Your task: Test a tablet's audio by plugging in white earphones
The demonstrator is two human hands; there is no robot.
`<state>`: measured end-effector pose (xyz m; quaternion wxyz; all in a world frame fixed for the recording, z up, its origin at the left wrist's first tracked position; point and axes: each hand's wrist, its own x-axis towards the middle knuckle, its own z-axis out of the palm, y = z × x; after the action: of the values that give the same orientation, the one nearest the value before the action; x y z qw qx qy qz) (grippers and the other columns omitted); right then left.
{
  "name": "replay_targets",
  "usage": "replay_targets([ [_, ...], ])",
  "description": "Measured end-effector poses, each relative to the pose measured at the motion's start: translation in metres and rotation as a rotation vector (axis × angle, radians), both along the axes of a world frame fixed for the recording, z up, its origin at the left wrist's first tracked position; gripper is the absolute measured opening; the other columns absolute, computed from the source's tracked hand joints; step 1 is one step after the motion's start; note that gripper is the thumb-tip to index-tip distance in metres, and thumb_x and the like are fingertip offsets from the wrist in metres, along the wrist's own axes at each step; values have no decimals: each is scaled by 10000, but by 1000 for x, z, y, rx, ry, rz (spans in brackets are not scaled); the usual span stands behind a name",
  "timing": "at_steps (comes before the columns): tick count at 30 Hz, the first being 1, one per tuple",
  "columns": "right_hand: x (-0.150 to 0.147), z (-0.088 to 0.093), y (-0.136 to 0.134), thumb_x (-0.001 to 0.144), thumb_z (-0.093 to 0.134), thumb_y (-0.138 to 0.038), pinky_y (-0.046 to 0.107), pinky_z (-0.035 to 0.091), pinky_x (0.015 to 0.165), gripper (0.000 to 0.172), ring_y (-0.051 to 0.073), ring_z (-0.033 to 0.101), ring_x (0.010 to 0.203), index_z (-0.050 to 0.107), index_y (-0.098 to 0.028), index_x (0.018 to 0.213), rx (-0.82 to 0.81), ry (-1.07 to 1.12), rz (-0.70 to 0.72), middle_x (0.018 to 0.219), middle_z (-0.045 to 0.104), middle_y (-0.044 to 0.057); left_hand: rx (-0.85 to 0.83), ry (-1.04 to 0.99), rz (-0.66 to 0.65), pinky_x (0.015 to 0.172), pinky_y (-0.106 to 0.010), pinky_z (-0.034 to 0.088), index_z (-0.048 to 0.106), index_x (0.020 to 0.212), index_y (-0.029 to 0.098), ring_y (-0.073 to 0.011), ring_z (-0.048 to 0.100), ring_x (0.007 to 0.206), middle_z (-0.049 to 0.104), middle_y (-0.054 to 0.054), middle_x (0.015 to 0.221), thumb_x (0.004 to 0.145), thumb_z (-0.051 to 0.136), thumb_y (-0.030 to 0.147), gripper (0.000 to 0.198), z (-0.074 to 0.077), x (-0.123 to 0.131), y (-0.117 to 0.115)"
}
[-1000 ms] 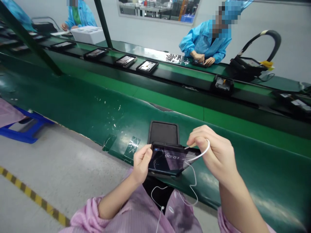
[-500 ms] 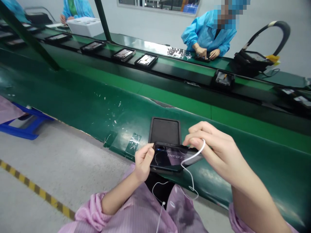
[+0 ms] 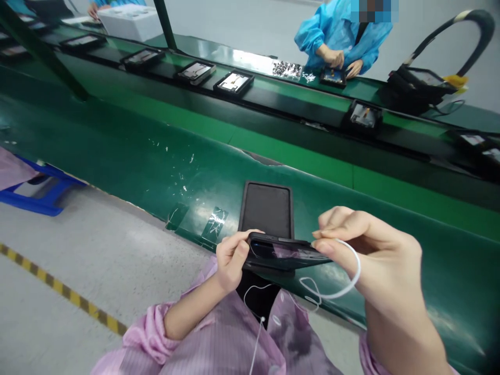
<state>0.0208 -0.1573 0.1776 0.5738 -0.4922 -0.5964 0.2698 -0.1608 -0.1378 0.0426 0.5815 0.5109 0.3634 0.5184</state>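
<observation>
My left hand (image 3: 233, 259) is closed on the left end of a dark smartphone (image 3: 287, 252), held tilted with its edge facing up above the bench. At the phone's right end my right hand (image 3: 371, 255) pinches the end of a white earphone cable (image 3: 357, 271); the plug itself is hidden by my fingers. The cable loops below the hand, and a white cord also hangs down my pink top. Behind the phone a black rectangular tray (image 3: 267, 208) lies on the green bench (image 3: 128, 166), its near part partly covered by the phone.
Past the bench runs a conveyor line with several black trays of opened devices, such as this one (image 3: 233, 83). A co-worker in blue (image 3: 344, 36) works across it, beside a black device with a curved hose (image 3: 422, 83). A blue stool (image 3: 47, 192) stands at left.
The phone has tilted so its screen is seen at a flatter angle, and the timer digits no longer show. My right hand has moved right and slightly down with the cable.
</observation>
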Motion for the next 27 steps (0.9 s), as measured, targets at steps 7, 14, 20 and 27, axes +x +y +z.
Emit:
replay_targets([
  [7,4,-5,-7,867,729,-153,313,474,540,80,172,574,615,712,-230,871,-25,-36,58,729,647,18,108,-71,-17,728,-327,559,730,982,149,-232,699,842,741,-123,950,941,460,544,480,-1,2,1],
  [14,-6,-12,-6,857,704,-83,289,483,605,151,142,566,623,682,-227,816,34,41,38,691,618,-20,78,-73,20,681,-311,550,730,971,163,-212,689,766,741,-103,885,927,487,550,459,-4,3,0],
  [20,1,-14,11,870,745,-308,286,510,633,191,164,611,664,648,-211,736,-28,-57,-55,700,631,0,-4,-66,114,638,-273,496,721,873,160,-169,622,665,681,-40,717,884,577,539,405,1,10,9],
  [27,44,-58,53,839,662,-632,406,492,946,460,249,602,1095,650,-224,1051,-239,87,-11,1143,657,75,-261,-227,115,697,-244,467,688,792,157,-146,602,728,670,-13,760,791,701,514,358,26,36,66],
])
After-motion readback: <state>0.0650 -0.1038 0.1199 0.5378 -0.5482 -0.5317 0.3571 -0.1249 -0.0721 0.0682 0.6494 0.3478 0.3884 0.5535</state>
